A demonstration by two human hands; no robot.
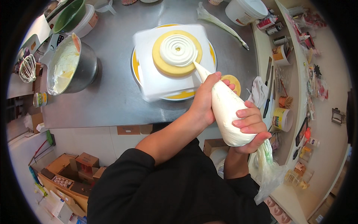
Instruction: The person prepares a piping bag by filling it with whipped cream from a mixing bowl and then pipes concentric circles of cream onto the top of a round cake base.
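Observation:
A round yellow sponge cake layer (157, 63) lies on a white square board (148, 81), which rests on a turntable with a yellow and white rim (181, 96). White cream (179, 50) is piped in a spiral over the cake's middle. My left hand (206, 98) steadies the front of a full piping bag (228, 109), whose tip touches the spiral's outer ring. My right hand (250, 127) grips the bag's rear, below which the twisted plastic end hangs. A smaller sponge round (232, 83) lies partly hidden behind the bag.
At left, a metal bowl (86, 70) holds cream and a spatula. Another piping bag (221, 23) lies at the upper right, near a white tub (246, 11). Long knives (268, 98) and a white cloth (258, 91) lie right, beside crowded shelves.

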